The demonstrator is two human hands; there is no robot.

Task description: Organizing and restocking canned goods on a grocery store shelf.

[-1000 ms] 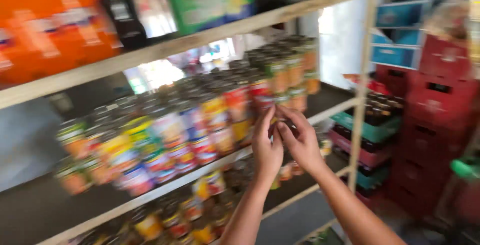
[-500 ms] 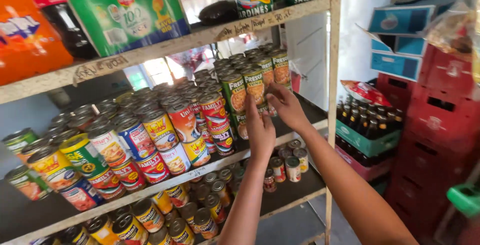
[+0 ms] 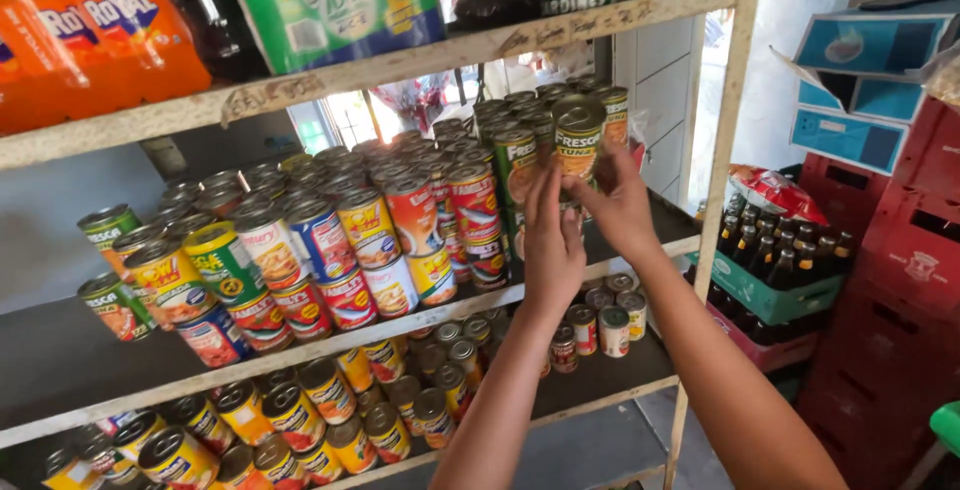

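Observation:
Both my hands are raised at the right end of a wooden shelf (image 3: pixel 420 325) stacked with several rows of tinned food. My left hand (image 3: pixel 552 240) and my right hand (image 3: pixel 618 205) together grip one green-labelled can (image 3: pixel 578 135), held tilted just in front of the stack. Right behind it stand more green-labelled cans (image 3: pixel 515 162), with red and yellow cans (image 3: pixel 412 215) to their left.
The top shelf (image 3: pixel 400 60) carries orange drink packs (image 3: pixel 90 25), a green pack (image 3: pixel 335 0) and tins. More cans fill the lower shelf (image 3: pixel 600 390). To the right stand red crates (image 3: pixel 915 250), a green crate of dark bottles (image 3: pixel 775 255) and blue cartons (image 3: pixel 860 60).
The view has steadied and shifted left. My hands have risen, and the green-labelled can now sits higher between them, clear of the stack.

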